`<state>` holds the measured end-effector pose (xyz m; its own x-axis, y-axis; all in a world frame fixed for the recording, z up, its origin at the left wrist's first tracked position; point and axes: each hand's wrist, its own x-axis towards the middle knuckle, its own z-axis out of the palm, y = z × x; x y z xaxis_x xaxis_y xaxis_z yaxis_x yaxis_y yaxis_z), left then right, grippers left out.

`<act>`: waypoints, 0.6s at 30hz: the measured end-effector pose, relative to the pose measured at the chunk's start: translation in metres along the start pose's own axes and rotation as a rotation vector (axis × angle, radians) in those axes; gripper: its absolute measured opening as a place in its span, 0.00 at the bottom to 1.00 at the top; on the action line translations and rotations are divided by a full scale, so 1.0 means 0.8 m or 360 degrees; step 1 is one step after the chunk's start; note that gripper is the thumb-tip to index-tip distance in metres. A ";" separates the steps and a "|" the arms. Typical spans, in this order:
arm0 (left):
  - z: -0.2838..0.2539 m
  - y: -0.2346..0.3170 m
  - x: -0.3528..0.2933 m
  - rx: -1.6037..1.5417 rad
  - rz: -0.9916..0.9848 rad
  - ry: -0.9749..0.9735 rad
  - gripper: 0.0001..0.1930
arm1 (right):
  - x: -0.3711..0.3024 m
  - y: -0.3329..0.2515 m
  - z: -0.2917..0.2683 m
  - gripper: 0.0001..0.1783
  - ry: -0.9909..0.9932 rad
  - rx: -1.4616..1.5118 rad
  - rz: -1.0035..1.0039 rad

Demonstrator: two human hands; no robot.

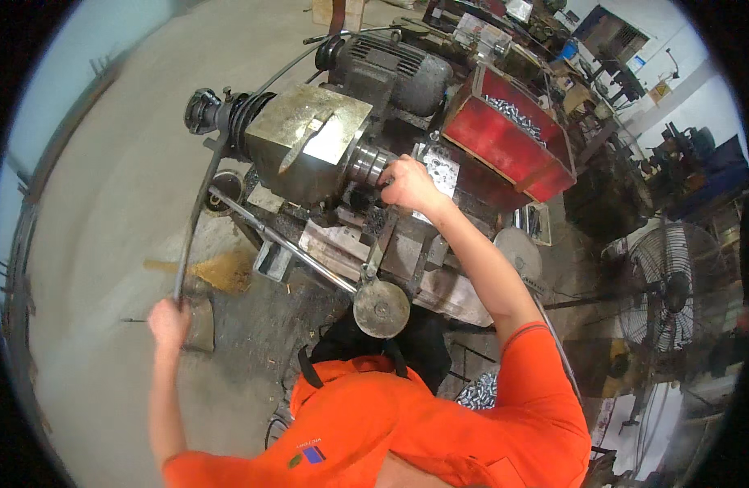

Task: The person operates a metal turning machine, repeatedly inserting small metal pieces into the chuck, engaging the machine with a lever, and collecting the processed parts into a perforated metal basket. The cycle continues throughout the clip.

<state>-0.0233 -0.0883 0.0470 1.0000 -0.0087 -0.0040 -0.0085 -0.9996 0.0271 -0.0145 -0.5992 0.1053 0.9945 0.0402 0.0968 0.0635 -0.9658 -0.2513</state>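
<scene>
My left hand is closed round the lower end of a long metal lever, which runs up to the rear of a lathe headstock. At the headstock's right face, my right hand has its fingers bent in at the steel spindle nose. Whatever those fingers hold, if anything, is hidden behind them. On the headstock's top lies a flat metal tool. Below the spindle are the greasy machine slides and a round metal disc in front of my body.
A red bin of small metal parts stands beyond my right hand, beside an electric motor. A bright steel bar slants across the machine's front. More small parts lie near my right side. A large fan stands at the right.
</scene>
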 end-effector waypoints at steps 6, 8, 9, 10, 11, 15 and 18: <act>0.017 -0.168 0.150 0.0574 0.0372 0.0625 0.05 | 0.004 -0.003 0.001 0.17 0.0058 0.0014 -0.0018; 0.023 -0.158 0.160 0.0579 0.0308 0.0472 0.04 | -0.004 0.001 -0.001 0.17 0.0026 -0.0058 0.0021; 0.018 -0.152 0.164 0.0598 0.0264 0.0412 0.04 | -0.007 -0.001 -0.006 0.17 0.0026 -0.0080 0.0027; 0.016 -0.150 0.163 0.0529 0.0183 0.0369 0.05 | -0.014 -0.005 -0.008 0.18 0.0122 0.0003 -0.0066; 0.015 -0.147 0.163 0.0364 0.0129 0.0418 0.08 | -0.024 -0.006 -0.015 0.19 0.0270 0.0058 -0.0154; 0.027 -0.047 0.153 -0.0473 0.0410 0.1086 0.13 | -0.114 0.010 -0.057 0.23 0.0695 0.0184 -0.0236; 0.118 0.043 0.129 -0.1067 0.0337 0.0914 0.13 | -0.203 0.045 -0.070 0.22 0.0743 0.0259 0.0046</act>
<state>0.0793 -0.1259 -0.0466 0.8276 0.0040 0.5613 -0.3677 -0.7516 0.5476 -0.1786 -0.6550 0.1342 0.8547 -0.1410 0.4995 0.0857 -0.9109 -0.4037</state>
